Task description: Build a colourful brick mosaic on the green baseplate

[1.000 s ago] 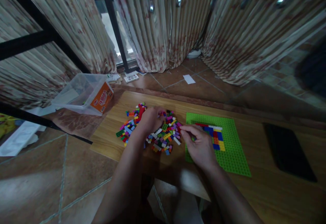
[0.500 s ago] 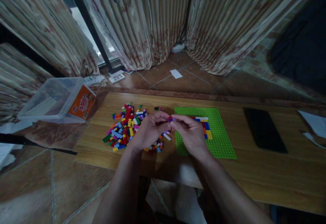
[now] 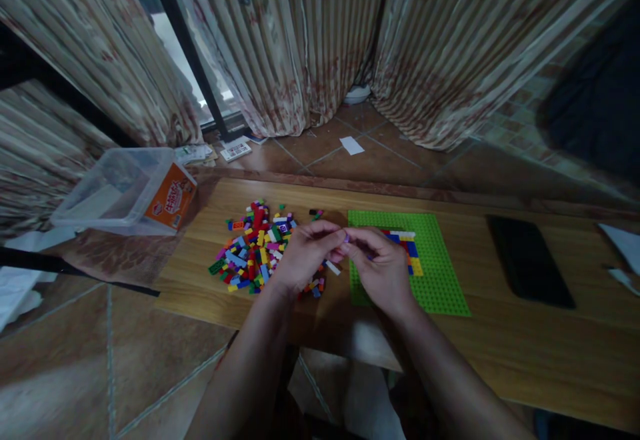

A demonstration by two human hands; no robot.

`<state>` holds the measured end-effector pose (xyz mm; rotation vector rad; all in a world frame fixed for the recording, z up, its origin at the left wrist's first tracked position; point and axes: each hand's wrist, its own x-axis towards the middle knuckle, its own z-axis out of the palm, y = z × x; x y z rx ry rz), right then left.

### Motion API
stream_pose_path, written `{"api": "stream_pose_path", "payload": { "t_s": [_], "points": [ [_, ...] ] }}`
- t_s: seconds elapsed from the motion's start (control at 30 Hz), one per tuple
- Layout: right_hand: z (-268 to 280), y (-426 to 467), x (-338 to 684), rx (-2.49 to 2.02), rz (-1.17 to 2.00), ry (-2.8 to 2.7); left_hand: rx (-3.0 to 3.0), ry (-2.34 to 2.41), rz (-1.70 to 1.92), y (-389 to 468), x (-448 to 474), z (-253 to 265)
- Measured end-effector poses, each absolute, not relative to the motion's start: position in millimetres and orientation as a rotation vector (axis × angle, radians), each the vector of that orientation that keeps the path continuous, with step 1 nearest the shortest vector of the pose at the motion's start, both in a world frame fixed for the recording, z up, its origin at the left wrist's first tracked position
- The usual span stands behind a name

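My left hand [image 3: 307, 255] and my right hand [image 3: 383, 265] meet fingertip to fingertip over the table. A small purple toy brick [image 3: 346, 237] is pinched between them, mostly covered by the fingers. Under and beyond my right hand lies a green baseplate [image 3: 443, 287]. Rows of red, blue, white and yellow bricks [image 3: 413, 253] sit on it, partly hidden by that hand. To the left of my left hand spreads a loose pile of mixed coloured bricks [image 3: 257, 247]. A few more bricks [image 3: 317, 287] lie close by its wrist.
The wooden table [image 3: 500, 347] runs across the view. A black tablet-like slab [image 3: 530, 260] lies right of the baseplate, with white paper [image 3: 623, 247] beyond it. At left on the floor stands a clear plastic bin [image 3: 125, 190] with an orange label. Curtains [image 3: 280, 47] hang behind.
The view has shifted slightly, so the table's things sit further right. My fingertips have shifted around the small brick; red showed beside the purple earlier, and now only purple shows.
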<state>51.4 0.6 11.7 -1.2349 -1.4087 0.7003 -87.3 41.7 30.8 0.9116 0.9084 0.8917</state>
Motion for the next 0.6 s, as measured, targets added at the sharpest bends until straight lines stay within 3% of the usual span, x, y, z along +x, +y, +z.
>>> {"api": "stream_pose_path", "payload": {
  "t_s": [0.33, 0.6],
  "points": [
    [10.7, 0.5, 51.4, -1.200, 0.758, -1.285, 0.677, 0.913, 0.881, 41.7, -87.7, 38.3],
    [1.7, 8.6, 44.8, -1.161, 1.050, -0.950, 0.625, 0.852, 0.851, 45.6, -97.5, 42.1]
  ]
}}
